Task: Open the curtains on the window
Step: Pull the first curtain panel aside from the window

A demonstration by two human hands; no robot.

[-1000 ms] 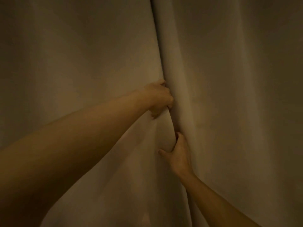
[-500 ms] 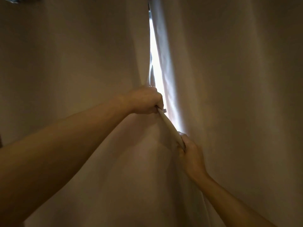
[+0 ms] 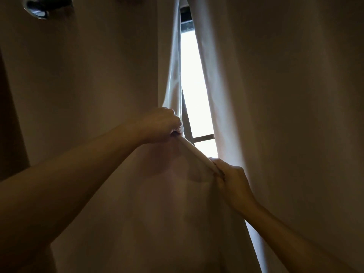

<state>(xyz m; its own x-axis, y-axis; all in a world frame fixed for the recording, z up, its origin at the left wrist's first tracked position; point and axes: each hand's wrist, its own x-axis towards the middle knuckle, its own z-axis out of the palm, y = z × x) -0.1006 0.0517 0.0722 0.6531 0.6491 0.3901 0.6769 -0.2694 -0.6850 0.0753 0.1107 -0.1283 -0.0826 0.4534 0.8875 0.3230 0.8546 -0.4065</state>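
Two beige curtains hang in front of me. The left curtain fills the left half, the right curtain the right half. Between them a narrow bright gap shows the window with a dark frame bar. My left hand is shut on the inner edge of the left curtain, higher up. My right hand grips the same folded edge lower down, so the hem runs taut between both fists.
A metal eyelet on the curtain rod shows at the top left. A dark brown wall strip lies beyond the left curtain's outer edge.
The curtains were fully shut a second ago. Both hands closed on the left curtain's edge and pulled it left, and the bright gap has widened. The view has tilted upward.
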